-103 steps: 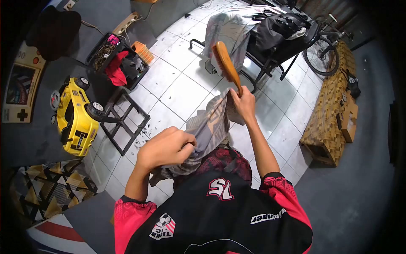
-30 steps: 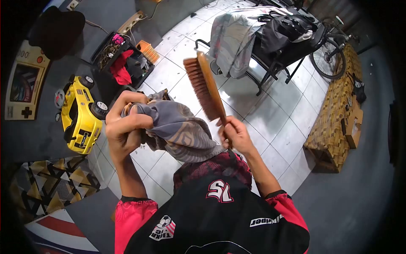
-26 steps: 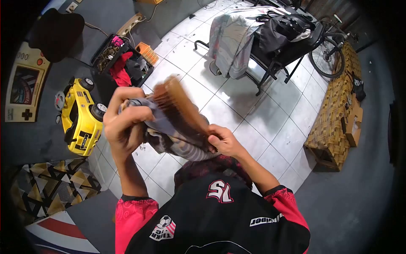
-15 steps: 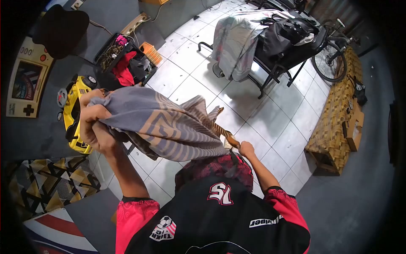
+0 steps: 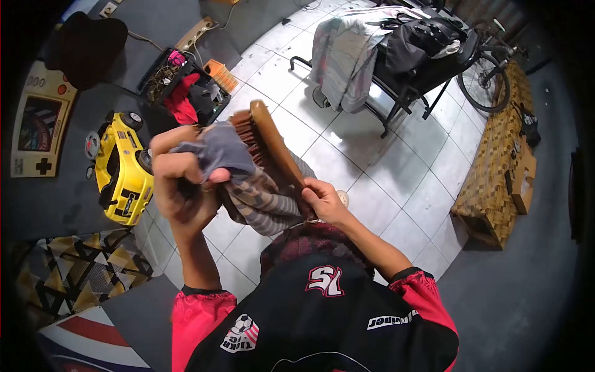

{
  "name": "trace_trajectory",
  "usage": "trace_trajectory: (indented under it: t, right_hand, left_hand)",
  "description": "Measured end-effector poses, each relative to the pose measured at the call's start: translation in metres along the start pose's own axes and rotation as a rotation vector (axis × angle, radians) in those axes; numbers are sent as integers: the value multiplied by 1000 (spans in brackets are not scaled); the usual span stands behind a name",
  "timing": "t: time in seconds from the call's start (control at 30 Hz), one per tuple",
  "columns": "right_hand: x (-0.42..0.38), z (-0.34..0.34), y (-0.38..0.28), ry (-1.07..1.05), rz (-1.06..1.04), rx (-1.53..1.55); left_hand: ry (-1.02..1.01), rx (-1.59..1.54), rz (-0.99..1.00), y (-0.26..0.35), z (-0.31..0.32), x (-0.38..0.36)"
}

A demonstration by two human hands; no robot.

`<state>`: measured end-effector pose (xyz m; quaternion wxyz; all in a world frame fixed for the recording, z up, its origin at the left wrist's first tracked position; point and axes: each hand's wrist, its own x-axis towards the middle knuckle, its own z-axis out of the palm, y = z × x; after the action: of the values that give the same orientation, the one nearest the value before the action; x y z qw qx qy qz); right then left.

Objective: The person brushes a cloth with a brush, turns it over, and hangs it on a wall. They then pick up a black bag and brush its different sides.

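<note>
A grey cloth with tan and striped patterning (image 5: 263, 201) hangs bunched in front of my body. My left hand (image 5: 186, 180) grips its upper end, fingers curled around the fabric. In my right hand (image 5: 325, 199) is a wooden brush (image 5: 277, 146), held by the lower end of its handle. The brush slants up and to the left, its brown bristles facing my left hand and overlapping the upper cloth. The lower folds of the cloth reach down to my right wrist and the dark red patterned shorts (image 5: 294, 248).
At left stand a yellow toy car (image 5: 127, 180) and an open black box (image 5: 204, 102) with red fabric inside. Ahead, a black metal-framed bench (image 5: 427, 84) carries a draped cloth and black bag. A bicycle (image 5: 486, 84) and a long woven chest (image 5: 489, 186) line the right.
The brush has swung up from low at the right to upright beside the cloth. My left hand has moved right, and the stretched cloth is now bunched. My right hand has moved left.
</note>
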<state>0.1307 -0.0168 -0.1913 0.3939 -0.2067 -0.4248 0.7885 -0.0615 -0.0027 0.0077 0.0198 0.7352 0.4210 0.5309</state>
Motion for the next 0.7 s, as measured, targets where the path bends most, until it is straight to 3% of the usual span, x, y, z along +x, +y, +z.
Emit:
trace_trajectory:
  t: [0.07,0.13,0.2,0.27,0.33,0.43,0.53,0.6,0.67,0.7]
  right_hand:
    - [5,-31,37,162,44,-243]
    - [-4,-92,99,249,193,-723]
    - [-34,-161,163,231,576,-1333]
    - [-67,-176,160,353,809,-1402]
    - [-90,-199,170,430,853,-1474]
    - [-98,-204,155,597,908,-1391]
    - [-67,-201,130,569,558,-1269]
    - [-35,-145,69,594,333,-839]
    - [-14,-69,0,472,232,-96]
    - [-13,-35,-26,408,201,37]
  left_hand:
    - [213,19,15,7,2,2]
    - [390,62,83,14,-5,8]
    - [555,0,82,20,-11,12]
    - [548,149,73,11,-32,5]
    - [522,101,77,13,-32,8]
    - [431,-48,-3,7,-32,1]
    - [288,-64,-25,6,-18,-4]
    - [182,-98,-64,7,-9,-9]
    - [73,-87,-73,8,1,-7]
    - [49,-70,-66,2,9,-10]
